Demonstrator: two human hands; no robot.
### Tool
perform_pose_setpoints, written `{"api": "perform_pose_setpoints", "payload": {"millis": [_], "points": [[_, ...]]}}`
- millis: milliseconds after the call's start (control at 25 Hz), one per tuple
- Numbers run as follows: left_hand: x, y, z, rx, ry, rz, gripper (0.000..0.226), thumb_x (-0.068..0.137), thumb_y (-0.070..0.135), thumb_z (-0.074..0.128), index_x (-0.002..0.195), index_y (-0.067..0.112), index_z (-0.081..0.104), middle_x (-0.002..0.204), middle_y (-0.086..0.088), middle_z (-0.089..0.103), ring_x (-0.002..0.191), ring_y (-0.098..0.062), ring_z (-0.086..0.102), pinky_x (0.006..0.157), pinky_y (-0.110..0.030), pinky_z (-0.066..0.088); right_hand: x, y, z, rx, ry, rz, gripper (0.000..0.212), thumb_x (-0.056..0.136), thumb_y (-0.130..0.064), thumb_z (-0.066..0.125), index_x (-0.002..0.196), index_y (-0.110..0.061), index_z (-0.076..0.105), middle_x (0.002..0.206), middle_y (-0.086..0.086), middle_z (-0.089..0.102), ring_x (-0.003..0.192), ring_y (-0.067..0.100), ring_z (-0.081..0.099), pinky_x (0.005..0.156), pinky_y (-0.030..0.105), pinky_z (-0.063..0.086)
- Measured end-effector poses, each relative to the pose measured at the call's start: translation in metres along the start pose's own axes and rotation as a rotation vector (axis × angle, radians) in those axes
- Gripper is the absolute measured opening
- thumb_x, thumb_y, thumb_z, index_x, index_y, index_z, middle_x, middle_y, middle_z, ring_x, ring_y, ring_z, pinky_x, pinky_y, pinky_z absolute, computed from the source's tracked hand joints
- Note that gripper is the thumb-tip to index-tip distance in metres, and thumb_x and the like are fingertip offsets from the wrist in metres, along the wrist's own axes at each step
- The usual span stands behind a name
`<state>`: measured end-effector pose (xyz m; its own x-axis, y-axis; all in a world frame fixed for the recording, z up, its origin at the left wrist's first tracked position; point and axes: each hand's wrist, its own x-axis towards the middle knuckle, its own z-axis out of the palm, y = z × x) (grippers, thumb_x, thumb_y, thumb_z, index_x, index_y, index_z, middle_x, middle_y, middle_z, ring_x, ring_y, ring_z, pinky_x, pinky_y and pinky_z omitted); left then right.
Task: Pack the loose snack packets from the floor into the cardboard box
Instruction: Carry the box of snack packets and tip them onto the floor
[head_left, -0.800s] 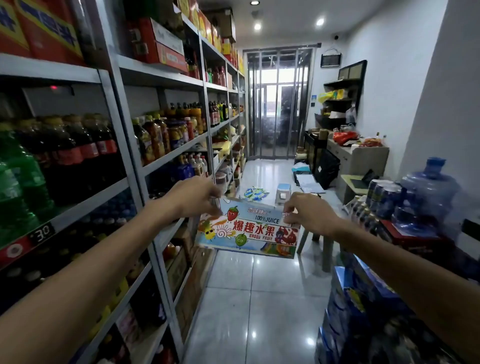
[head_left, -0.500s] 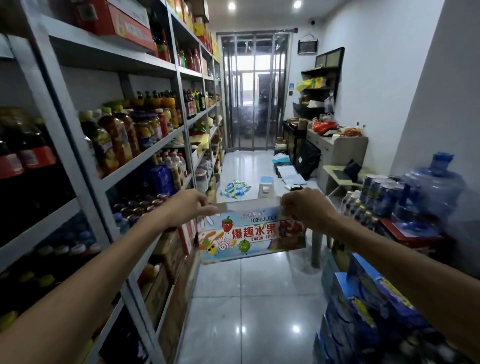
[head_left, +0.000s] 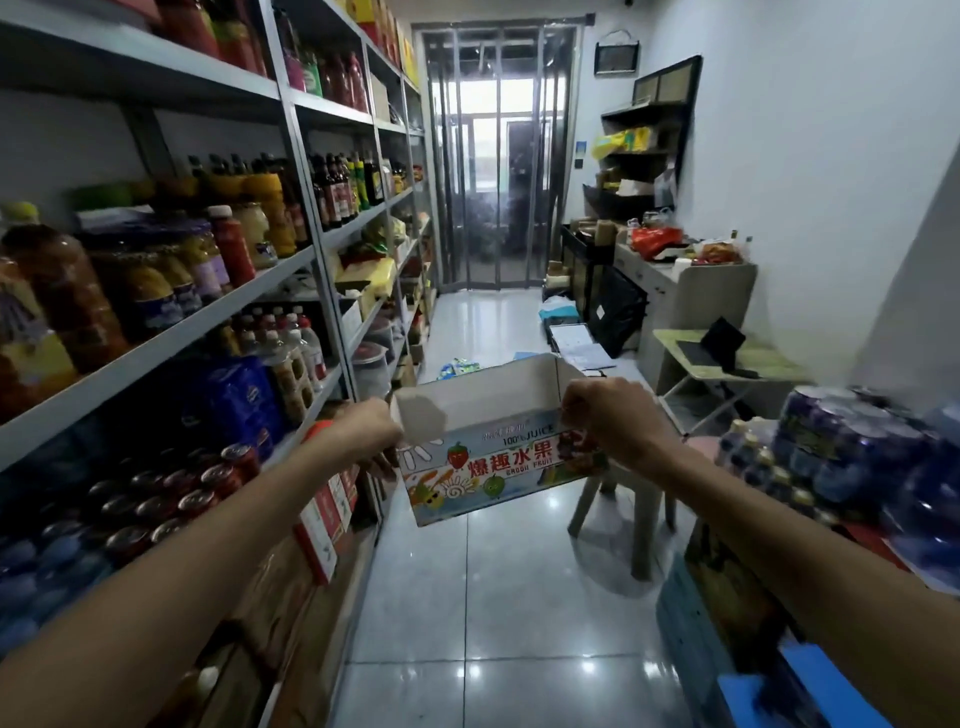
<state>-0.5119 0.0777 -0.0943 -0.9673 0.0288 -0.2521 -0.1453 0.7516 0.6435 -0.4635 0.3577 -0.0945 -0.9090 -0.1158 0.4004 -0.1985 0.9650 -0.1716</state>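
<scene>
I hold an open cardboard box (head_left: 493, 467) with colourful fruit print out in front of me, above the tiled floor. My left hand (head_left: 366, 434) grips its left rim and my right hand (head_left: 605, 421) grips its right rim. The box's pale inside shows and looks empty. A small pile of green and blue snack packets (head_left: 460, 365) lies on the floor farther down the aisle, partly hidden behind the box's far edge.
Metal shelves (head_left: 270, 296) full of bottles and cans line the left side. A plastic stool (head_left: 618, 512) stands right of the box, with stacked drink packs (head_left: 841, 457) at the right. A desk (head_left: 691, 291) and folding table (head_left: 727, 358) sit farther back; a strip-curtain door (head_left: 498, 171) closes the aisle.
I have moved forward along the aisle with the box. The box has tipped so its open inside now shows. Both hands keep their grip.
</scene>
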Motion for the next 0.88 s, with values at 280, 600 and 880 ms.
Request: {"api": "perform_pose_setpoints", "payload": {"millis": [280, 600, 880], "points": [[0.166, 0.044, -0.031, 0.12, 0.212, 0.019, 0.03, 0.085, -0.002, 0.058, 0.061, 0.008, 0.043, 0.057, -0.005, 0.043, 0.043, -0.012, 0.043, 0.024, -0.012, 0.023, 0.171, 0.063, 0.058, 0.229, -0.367, -0.046, 0.011, 0.089, -0.021, 0.064, 0.092, -0.011, 0.068, 0.092, -0.001, 0.068, 0.073, 0.01, 0.068, 0.058, 0.019, 0.056], [0.426, 0.052, -0.05, 0.12, 0.201, 0.033, 0.026, 0.083, 0.001, 0.058, 0.062, 0.007, 0.045, 0.064, -0.01, 0.055, 0.064, -0.027, 0.065, 0.045, -0.029, 0.049, 0.379, 0.129, 0.201, 0.646, -0.189, 0.383, 0.016, 0.092, -0.023, 0.059, 0.103, -0.012, 0.057, 0.088, 0.002, 0.062, 0.07, 0.01, 0.06, 0.048, 0.016, 0.042], [0.65, 0.109, -0.072, 0.214, 0.171, 0.068, 0.027, 0.083, 0.007, 0.057, 0.06, 0.009, 0.042, 0.061, -0.008, 0.047, 0.054, -0.018, 0.048, 0.042, -0.031, 0.033, 0.57, 0.219, 0.296, 0.675, -0.339, 0.651, 0.01, 0.086, -0.005, 0.054, 0.076, -0.007, 0.055, 0.067, 0.004, 0.056, 0.051, 0.016, 0.053, 0.037, 0.019, 0.04]]}}
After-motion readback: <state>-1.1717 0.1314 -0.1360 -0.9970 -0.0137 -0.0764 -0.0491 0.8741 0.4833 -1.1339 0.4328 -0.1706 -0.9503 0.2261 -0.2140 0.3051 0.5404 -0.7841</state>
